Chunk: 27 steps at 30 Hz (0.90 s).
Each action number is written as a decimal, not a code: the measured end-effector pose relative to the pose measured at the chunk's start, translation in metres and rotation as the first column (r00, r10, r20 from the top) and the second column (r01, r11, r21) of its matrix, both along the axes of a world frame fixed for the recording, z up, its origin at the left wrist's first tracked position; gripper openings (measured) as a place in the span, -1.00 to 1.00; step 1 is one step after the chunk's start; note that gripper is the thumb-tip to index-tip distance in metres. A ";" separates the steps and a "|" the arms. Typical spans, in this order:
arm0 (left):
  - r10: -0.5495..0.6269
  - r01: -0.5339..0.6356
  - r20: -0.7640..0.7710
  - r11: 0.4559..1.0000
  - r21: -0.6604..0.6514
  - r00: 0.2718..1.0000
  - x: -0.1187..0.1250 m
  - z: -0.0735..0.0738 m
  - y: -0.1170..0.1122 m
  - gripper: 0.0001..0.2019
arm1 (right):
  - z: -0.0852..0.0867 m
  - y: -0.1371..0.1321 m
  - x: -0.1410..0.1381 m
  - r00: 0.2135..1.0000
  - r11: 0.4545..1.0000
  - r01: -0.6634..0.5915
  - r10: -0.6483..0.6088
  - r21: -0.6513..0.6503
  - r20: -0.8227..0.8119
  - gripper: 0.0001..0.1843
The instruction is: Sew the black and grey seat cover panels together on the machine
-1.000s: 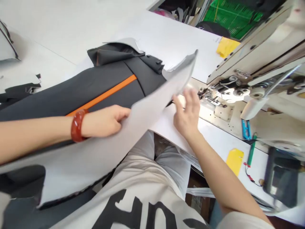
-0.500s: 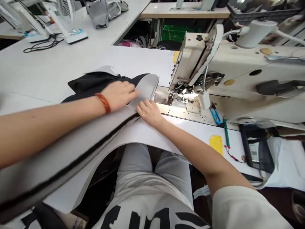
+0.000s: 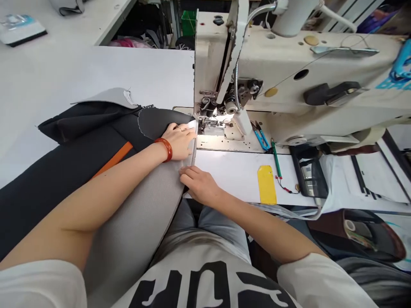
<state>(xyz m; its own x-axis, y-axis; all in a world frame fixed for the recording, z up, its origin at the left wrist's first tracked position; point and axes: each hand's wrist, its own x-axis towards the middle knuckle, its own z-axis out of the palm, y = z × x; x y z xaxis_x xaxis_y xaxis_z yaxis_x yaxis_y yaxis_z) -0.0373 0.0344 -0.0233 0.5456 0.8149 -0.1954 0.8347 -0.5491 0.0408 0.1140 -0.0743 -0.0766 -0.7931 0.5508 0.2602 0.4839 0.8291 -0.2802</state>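
Note:
My left hand (image 3: 180,139), with a reddish-brown bracelet (image 3: 168,149) on its wrist, lies with fingers stretched over the edge of the grey fabric (image 3: 138,205), close to the needle area. My right hand (image 3: 201,184) is closed on the same edge, nearer my body, with fingertips partly hidden. Joined black fabric (image 3: 96,132), with an orange strip (image 3: 112,159), spreads leftward under my left forearm. The fabric's front corner reaches the presser foot (image 3: 204,125) of the sewing machine (image 3: 215,55); whether it is clamped there I cannot tell.
Blue thread snips (image 3: 260,136) and a green pen-like tool (image 3: 276,160) lie right of the needle area. A yellow tag (image 3: 266,185) is on the white tabletop (image 3: 227,171). Further right sits a black tray (image 3: 308,171). A white device base (image 3: 21,29) stands at far left.
The view has shifted right. The fabric has turned and its edge now meets the presser foot. My left hand has come forward onto that edge; more black fabric and the orange strip show.

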 end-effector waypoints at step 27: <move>-0.406 0.442 0.353 0.897 -0.024 0.843 0.015 0.014 -0.146 -0.67 | -0.002 -0.120 0.178 0.876 0.880 0.463 -0.437 0.106 -0.202 -0.80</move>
<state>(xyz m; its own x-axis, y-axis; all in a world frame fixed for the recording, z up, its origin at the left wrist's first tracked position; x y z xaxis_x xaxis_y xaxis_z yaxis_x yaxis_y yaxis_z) -0.0224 -0.1115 -0.0090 0.8802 0.4744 -0.0102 0.4482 -0.8242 0.3460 0.2921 -0.1941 -0.0788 -0.4059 0.7827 0.4719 0.7714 0.5702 -0.2823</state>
